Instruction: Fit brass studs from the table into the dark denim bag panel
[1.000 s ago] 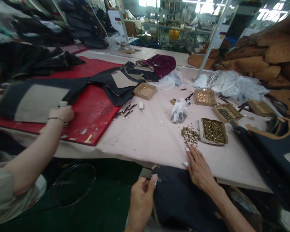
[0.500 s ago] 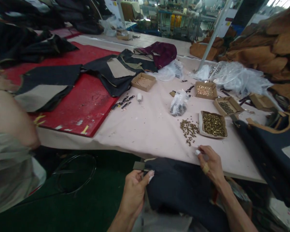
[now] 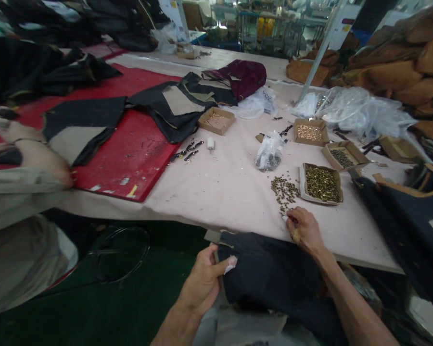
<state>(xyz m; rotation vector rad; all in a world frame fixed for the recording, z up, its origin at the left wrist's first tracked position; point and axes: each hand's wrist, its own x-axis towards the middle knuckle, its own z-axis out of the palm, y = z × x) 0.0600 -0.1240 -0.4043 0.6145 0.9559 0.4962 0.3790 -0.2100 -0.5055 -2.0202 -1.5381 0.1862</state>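
Head view: shows dark blue cloth (image 3: 270, 269) at the near edge of a pale-covered table (image 3: 223, 192), just right of the left hand (image 3: 204, 276). Grips the cloth there by its left edge, thumb on top with a white-wrapped tip, fingers mostly hidden. Shows a grey-green strip (image 3: 212, 236) sticking out just above this grip.

Bends the right hand (image 3: 305, 230) over the table's edge, right of the left-hand grip and a little beyond it, thumb and fingers drawn close together beside loose brass-coloured studs (image 3: 284, 190). Cannot tell if pinching a stud, too small to make out.

Beyond the right hand, shows a white-sided box (image 3: 302, 185) full of similar studs, near the loose ones, then a knotted clear bag (image 3: 270, 151) slightly to the left. Farther past, adds a cardboard box (image 3: 311, 140) of copper-coloured pieces.

Left of and beyond the left-hand grip, shows a white bottle-like object (image 3: 210, 143) near small dark clips (image 3: 191, 153), then a red board (image 3: 130, 149) with another person's sleeve (image 3: 21, 192) alongside
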